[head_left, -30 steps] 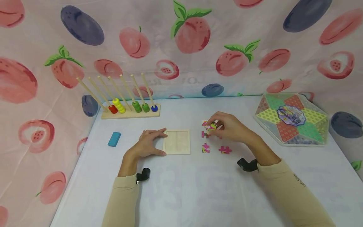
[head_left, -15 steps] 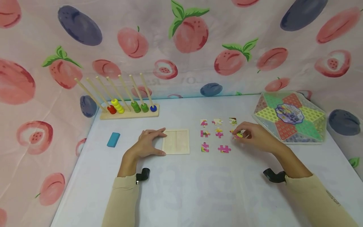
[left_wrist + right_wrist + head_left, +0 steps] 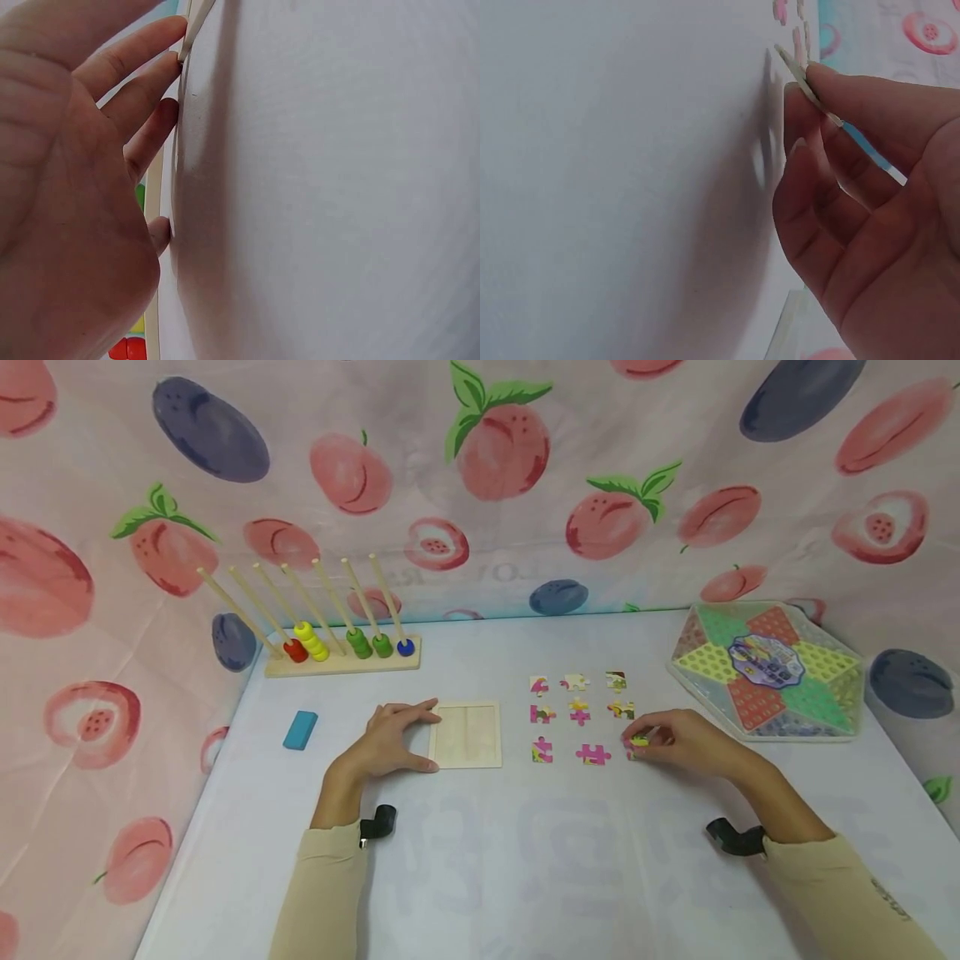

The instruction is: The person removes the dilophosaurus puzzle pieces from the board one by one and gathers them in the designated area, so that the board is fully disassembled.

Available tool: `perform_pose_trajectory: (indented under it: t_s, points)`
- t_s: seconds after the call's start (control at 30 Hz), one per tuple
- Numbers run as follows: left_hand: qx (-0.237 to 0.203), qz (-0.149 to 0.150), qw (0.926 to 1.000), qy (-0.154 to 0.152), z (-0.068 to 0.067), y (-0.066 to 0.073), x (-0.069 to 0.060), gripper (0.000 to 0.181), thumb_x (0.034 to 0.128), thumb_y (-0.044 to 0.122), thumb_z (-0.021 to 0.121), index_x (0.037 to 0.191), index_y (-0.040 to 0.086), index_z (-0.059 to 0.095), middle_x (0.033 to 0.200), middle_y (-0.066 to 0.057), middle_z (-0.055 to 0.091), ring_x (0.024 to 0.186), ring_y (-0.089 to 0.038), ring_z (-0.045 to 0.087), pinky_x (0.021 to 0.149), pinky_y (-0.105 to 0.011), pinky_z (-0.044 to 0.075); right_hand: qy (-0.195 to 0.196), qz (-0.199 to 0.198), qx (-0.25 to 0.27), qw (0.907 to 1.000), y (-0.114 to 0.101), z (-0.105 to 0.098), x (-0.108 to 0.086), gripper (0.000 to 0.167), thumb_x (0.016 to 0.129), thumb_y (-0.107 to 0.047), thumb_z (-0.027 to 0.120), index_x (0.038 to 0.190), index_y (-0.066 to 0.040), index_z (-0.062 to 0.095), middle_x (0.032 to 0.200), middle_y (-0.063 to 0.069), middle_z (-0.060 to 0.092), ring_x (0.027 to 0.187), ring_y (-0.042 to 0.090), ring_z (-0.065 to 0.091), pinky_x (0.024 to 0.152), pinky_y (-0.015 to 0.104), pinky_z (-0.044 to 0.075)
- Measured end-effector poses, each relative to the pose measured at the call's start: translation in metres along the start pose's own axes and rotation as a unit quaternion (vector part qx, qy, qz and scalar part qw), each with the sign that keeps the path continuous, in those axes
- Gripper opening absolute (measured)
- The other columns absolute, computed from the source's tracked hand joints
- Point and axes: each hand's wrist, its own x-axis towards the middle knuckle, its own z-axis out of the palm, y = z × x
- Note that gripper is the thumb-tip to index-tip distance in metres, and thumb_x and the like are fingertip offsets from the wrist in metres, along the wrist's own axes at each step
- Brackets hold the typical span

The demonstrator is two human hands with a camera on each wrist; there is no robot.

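My right hand [image 3: 682, 742] pinches a green, yellow and pink jigsaw puzzle piece [image 3: 799, 75] between thumb and fingertips. The right wrist view shows this piece tilted, its lower edge close to the tabletop. It is at the front right of several loose puzzle pieces [image 3: 593, 754], spaced in rows on the white table. My left hand [image 3: 386, 742] rests at the left side of a shallow square wooden tray [image 3: 499, 735]. Its thumb touches the tray's near left corner, and its extended fingers touch farther up that side. The tray's inside shows bare wood.
A wooden bead counter [image 3: 345, 667] with upright rods stands at the back left. A blue block [image 3: 300, 730] lies left of my left hand. At the back right sits a flat hexagonal game box [image 3: 765, 668]. Patterned cloth [image 3: 480, 527] hangs behind the table.
My right hand moves right and toward me. A puzzle piece now lies at the right of the middle row, and the hand holds one below it. The left hand stays at the tray.
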Motion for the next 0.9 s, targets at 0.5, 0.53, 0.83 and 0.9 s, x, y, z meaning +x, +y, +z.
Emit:
perform_pose_trajectory:
  t_s: [0.5,0.53,0.83,0.9]
  points:
    - [0.003,0.002,1.0,0.001,0.0011,0.0,0.0003,0.077,0.0721,0.031,0.093,0.141,0.023,0.061,0.166,0.008,0.038,0.152,-0.031,0.028,0.129,-0.06,-0.007,0.042,0.018,-0.038,0.9982,0.0058,0.0055,0.0034,0.02,0.085,-0.02,0.083,0.1,-0.009,0.074,0.085,0.001,0.07,0.072,0.007,0.057,0.065,0.02,0.048]
    - [0.003,0.0,1.0,0.0,0.0011,0.0004,0.0002,0.077,0.0722,0.031,0.093,0.141,0.023,0.061,0.166,0.008,0.038,0.152,-0.031,0.028,0.129,-0.061,-0.007,0.043,0.021,-0.04,0.998,0.0055,0.0057,0.0034,0.02,0.085,-0.02,0.083,0.1,-0.009,0.074,0.084,0.0,0.07,0.072,0.008,0.056,0.065,0.02,0.047]
    - [0.002,-0.01,0.9999,0.0,-0.0002,0.0021,-0.0008,0.077,0.0719,0.031,0.093,0.141,0.024,0.061,0.165,0.008,0.038,0.153,-0.032,0.026,0.128,-0.063,-0.006,0.065,0.019,-0.051,0.9964,0.005,0.0096,0.0044,0.022,0.084,-0.018,0.084,0.102,-0.008,0.076,0.085,0.0,0.07,0.074,0.006,0.056,0.066,0.018,0.047]
    - [0.002,-0.008,1.0,0.002,-0.0005,0.0018,-0.0009,0.077,0.0717,0.03,0.094,0.141,0.024,0.061,0.165,0.008,0.038,0.153,-0.032,0.026,0.129,-0.062,-0.006,0.065,0.016,-0.05,0.9965,0.0042,0.0098,0.005,0.022,0.084,-0.018,0.084,0.102,-0.008,0.077,0.086,0.001,0.07,0.074,0.006,0.055,0.066,0.018,0.047]
